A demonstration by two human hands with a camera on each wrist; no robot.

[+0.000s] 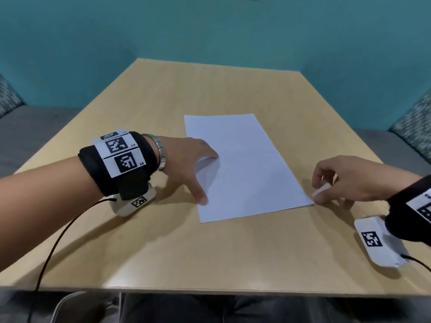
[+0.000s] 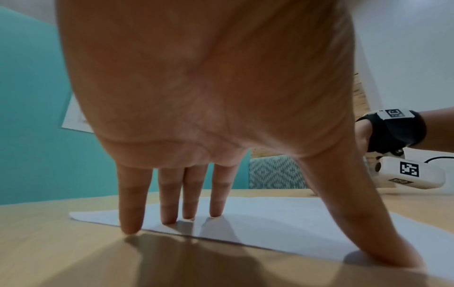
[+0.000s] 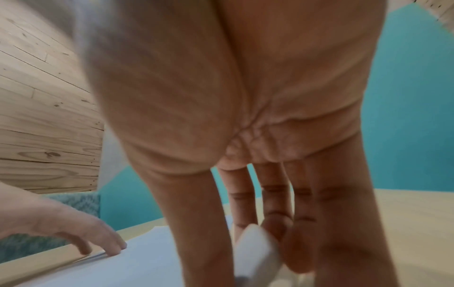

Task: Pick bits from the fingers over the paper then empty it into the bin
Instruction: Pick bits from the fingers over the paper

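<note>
A white sheet of paper (image 1: 242,166) lies flat on the wooden table (image 1: 210,252). My left hand (image 1: 207,178) is spread open, its straight fingers (image 2: 216,203) pressing the sheet's left edge and the thumb (image 2: 368,233) on its near left part. The little finger touches the table just off the paper (image 2: 270,219). My right hand (image 1: 320,193) hovers at the sheet's near right corner and pinches a small white block (image 1: 323,189) between thumb and fingers. The white block (image 3: 258,252) sits just above the paper (image 3: 123,268). No bin is in view.
Grey bench seats with patterned cushions (image 1: 415,127) flank the table, under a teal wall. A black cable (image 1: 53,241) runs from my left wrist over the table's near edge. Another cable (image 1: 417,262) trails from the right wrist camera.
</note>
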